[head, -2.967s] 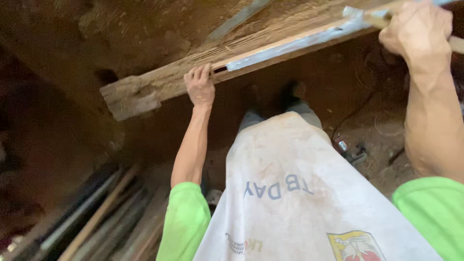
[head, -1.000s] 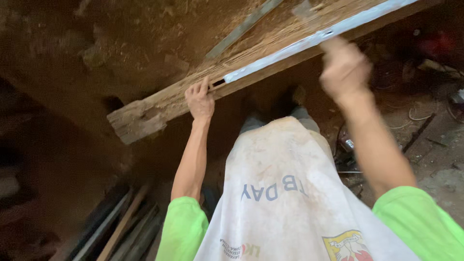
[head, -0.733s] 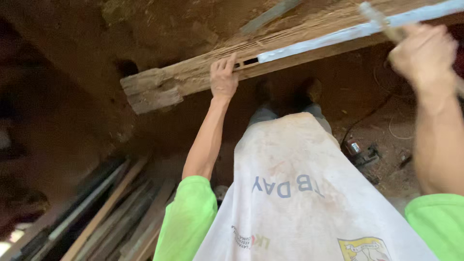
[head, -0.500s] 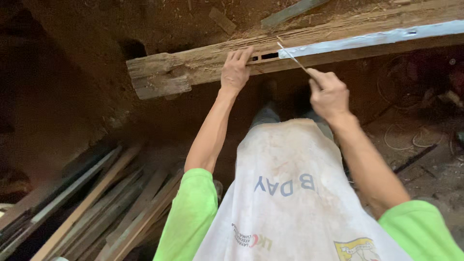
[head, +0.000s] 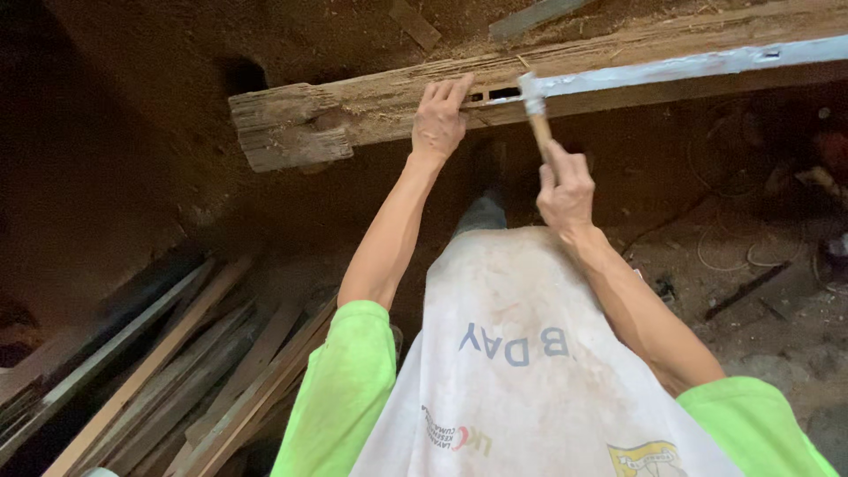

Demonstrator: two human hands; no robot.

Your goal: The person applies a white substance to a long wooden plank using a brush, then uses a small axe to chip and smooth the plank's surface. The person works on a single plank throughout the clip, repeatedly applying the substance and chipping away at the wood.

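Note:
A long weathered wooden beam (head: 353,110) runs across the top of the view, with a pale blue-grey painted strip (head: 689,64) along its right part. My left hand (head: 439,119) rests flat on the beam, fingers spread beside a small slot. My right hand (head: 565,185) grips the wooden handle of a hammer (head: 533,106). The hammer's head touches the beam at the near end of the painted strip. Below my arms hangs a stained white apron (head: 530,353).
A pile of long planks (head: 159,371) lies at the lower left. Dark earth surrounds the beam's left end. At the right the ground holds wire loops (head: 733,247), a dark bar (head: 746,290) and small debris.
My right hand swung the hammer up and back, then brought it down; its head now rests on the beam. My left hand stayed on the beam while the view shifted.

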